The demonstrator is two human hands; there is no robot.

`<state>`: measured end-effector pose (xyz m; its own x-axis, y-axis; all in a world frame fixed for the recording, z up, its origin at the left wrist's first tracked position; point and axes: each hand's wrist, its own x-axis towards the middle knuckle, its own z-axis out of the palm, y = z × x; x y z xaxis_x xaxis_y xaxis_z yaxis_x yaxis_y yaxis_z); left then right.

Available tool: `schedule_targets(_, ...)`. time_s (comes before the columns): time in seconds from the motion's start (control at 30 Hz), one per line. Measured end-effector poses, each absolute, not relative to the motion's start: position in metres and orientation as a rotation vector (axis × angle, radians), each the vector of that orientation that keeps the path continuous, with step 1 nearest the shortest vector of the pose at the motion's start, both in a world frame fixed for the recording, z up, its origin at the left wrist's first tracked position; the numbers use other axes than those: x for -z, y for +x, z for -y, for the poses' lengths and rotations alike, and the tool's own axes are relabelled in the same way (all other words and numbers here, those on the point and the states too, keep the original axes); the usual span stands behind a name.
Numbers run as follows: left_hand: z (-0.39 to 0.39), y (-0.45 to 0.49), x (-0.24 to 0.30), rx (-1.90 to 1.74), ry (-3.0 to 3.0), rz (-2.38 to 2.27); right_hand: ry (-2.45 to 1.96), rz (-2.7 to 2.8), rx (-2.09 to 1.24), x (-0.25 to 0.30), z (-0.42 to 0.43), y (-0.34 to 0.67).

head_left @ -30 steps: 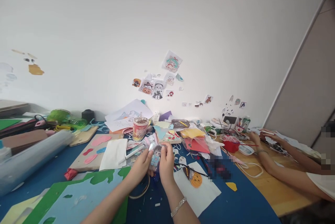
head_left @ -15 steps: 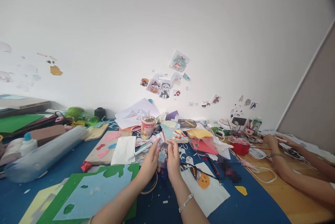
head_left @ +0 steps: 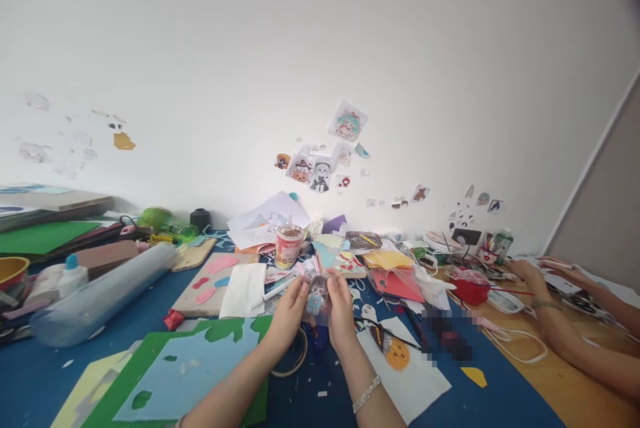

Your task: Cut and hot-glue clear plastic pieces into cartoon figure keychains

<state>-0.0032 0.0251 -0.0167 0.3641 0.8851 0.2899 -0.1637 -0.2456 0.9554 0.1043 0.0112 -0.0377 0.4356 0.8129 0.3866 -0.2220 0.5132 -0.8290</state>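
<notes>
Between my hands is a small character cutout point(head_left: 316, 295) with dark hair and pale blue clothes, and clear film shows around it. My left hand point(head_left: 290, 308) grips its left edge, thumb toward the front. On the opposite edge, my right hand point(head_left: 340, 301) has its fingers closed, the fingertips behind partly hidden. A white pen-like stick point(head_left: 275, 292) lies just left of my left hand. Below my wrists, a roll of tape point(head_left: 295, 365) rests on the blue table cover point(head_left: 320, 408). Right of my right hand lies a white sheet with an orange pumpkin drawing point(head_left: 397, 353).
A lidded drink cup point(head_left: 289, 247) with a straw stands behind my hands. Blue felt point(head_left: 187, 361) lies on green felt at front left, near a clear plastic roll point(head_left: 105, 295). Stacked coloured papers point(head_left: 400, 278) sit at right. Another person's hands point(head_left: 530, 278) work at far right.
The view has turned slightly left, so things appear farther right. Both hands still hold the cutout, which now faces me a little more fully.
</notes>
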Motion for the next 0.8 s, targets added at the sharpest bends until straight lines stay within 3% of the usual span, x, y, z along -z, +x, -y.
schedule_targets(0.23,-0.025,-0.007,0.014,-1.093,1.402,-0.669,-0.893,1.062,-0.587,0.035,-0.009,0.107)
schedule_targets(0.57,-0.029,-0.009,0.015,-1.322,1.726,-0.750,-0.982,1.162,-0.386,0.033,0.002,0.100)
schedule_targets(0.8,-0.027,-0.010,0.014,-1.365,1.725,-0.762,-0.914,1.116,-0.513,0.033,0.002,0.099)
